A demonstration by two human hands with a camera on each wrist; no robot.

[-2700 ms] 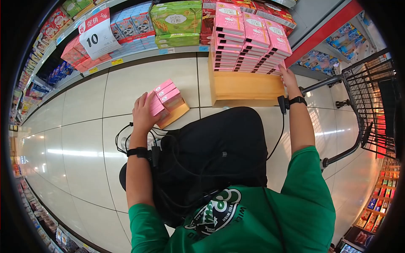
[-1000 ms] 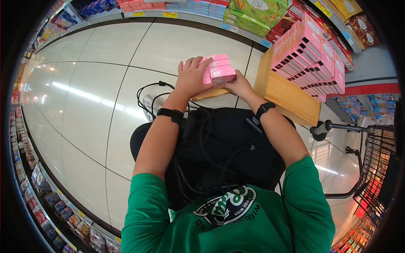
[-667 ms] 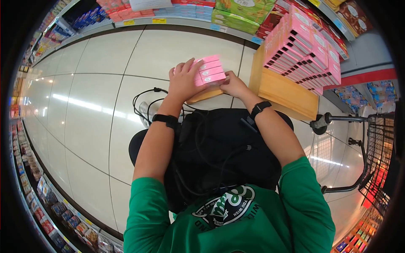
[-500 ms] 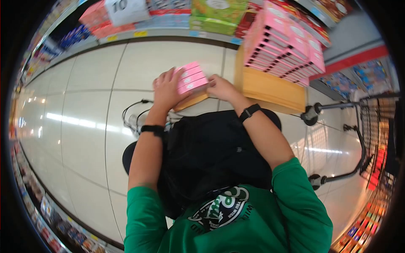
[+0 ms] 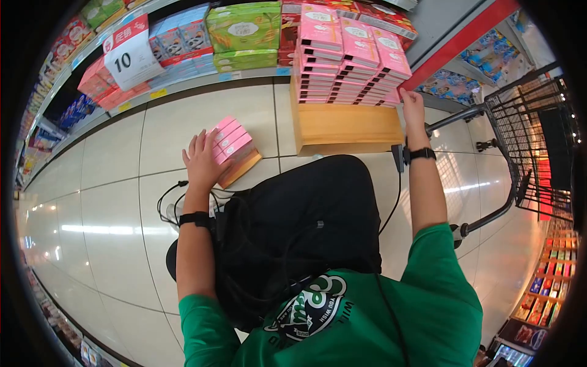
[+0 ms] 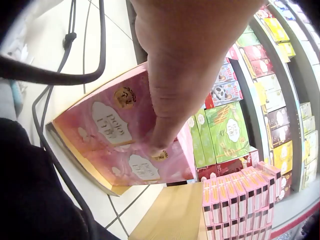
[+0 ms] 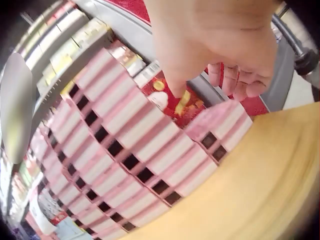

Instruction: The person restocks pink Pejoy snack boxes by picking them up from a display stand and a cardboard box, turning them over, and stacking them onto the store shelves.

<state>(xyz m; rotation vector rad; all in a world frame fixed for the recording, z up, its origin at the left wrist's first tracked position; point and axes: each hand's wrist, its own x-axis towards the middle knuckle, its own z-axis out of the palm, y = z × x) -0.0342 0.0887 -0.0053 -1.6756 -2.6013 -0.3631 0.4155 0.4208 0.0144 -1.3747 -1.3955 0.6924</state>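
In the head view, my left hand [image 5: 205, 160] spreads its fingers beside a small block of pink Pejoy biscuit boxes [image 5: 232, 139], which stands in a shallow yellow tray [image 5: 244, 171] on the floor. The left wrist view shows a digit [image 6: 172, 100] of that hand touching a pink box face [image 6: 112, 125]. My right hand [image 5: 413, 110] is at the right end of the large stack of pink boxes [image 5: 354, 58] on a yellow carton [image 5: 348, 125]. In the right wrist view, its fingers [image 7: 240, 82] are loosely curled with nothing between them and the thumb, just over two low boxes [image 7: 225, 125].
Shelves with green boxes [image 5: 244, 30] and a price sign [image 5: 128, 58] line the far side. A wire shopping cart [image 5: 532, 128] stands at the right. Black cables [image 5: 168, 199] loop beside my left wrist, over the tiled floor [image 5: 110, 202].
My right hand has left the small block and moved right to the end of the large stack. My left hand stays by the small block, its fingers now more spread.
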